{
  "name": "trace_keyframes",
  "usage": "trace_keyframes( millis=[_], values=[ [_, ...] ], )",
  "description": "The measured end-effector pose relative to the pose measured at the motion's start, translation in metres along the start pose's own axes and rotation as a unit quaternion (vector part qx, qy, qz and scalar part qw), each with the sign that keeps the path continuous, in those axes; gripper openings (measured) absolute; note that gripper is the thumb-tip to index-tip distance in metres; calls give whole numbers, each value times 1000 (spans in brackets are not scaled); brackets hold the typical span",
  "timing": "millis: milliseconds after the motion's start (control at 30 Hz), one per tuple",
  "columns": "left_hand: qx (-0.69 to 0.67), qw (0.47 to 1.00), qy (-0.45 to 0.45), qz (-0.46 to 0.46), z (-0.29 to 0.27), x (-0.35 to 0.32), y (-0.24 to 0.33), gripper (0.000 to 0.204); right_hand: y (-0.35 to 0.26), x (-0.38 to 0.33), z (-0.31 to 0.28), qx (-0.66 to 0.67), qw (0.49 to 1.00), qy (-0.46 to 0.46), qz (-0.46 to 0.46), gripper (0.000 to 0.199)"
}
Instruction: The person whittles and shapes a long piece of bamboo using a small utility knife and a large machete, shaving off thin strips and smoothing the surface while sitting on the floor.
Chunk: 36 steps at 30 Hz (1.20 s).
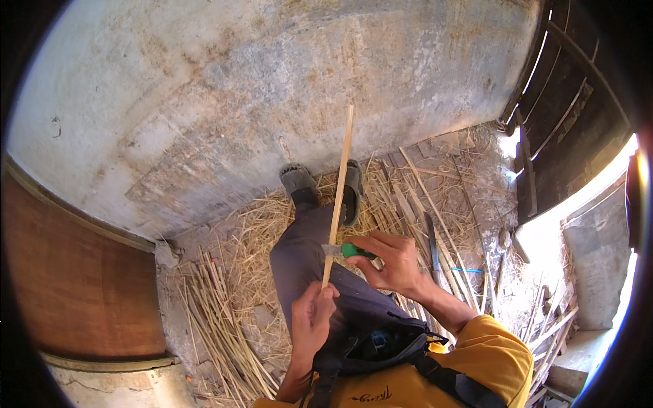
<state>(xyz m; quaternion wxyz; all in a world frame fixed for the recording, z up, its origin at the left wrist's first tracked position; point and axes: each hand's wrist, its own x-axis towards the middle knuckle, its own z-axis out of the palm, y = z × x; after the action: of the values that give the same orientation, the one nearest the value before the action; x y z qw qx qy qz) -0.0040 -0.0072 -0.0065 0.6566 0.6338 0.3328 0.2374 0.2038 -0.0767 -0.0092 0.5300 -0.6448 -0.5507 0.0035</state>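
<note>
A long, pale strip of split bamboo or wood (342, 170) slants up and away from my lap toward the wall. Its near end is gripped in my left hand (313, 314), fingers closed round it. My right hand (393, 264) is wrapped about the green handle of a small knife (355, 251). The short flat blade lies across the strip, touching it a little beyond my left hand. Both hands are above my legs in dark trousers. My right fingers hide part of the knife's handle.
Straw-like shavings (255, 234) cover the floor. Thin strips (221, 326) lie in a bundle at left, and more are at right beside a long dark blade (432, 241). A concrete wall (306, 88) stands ahead, and an unzipped black bag (374, 343) rests at my waist.
</note>
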Motion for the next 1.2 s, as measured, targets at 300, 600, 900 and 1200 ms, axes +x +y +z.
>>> trace_keyframes(
  millis=[300,600,900,1200],
  values=[
    [26,999,17,-8,-6,-1,-4,23,12,14,3,-41,998,33,-19,32],
    [77,997,16,-2,-12,-12,-21,29,36,47,-2,-57,992,107,16,28],
    [73,996,-12,-51,-31,-39,-39,33,130,107,-63,-149,932,240,226,34],
    [-50,988,-39,-142,-57,-11,-5,55,130,62,-49,53,974,33,216,44]
  ],
)
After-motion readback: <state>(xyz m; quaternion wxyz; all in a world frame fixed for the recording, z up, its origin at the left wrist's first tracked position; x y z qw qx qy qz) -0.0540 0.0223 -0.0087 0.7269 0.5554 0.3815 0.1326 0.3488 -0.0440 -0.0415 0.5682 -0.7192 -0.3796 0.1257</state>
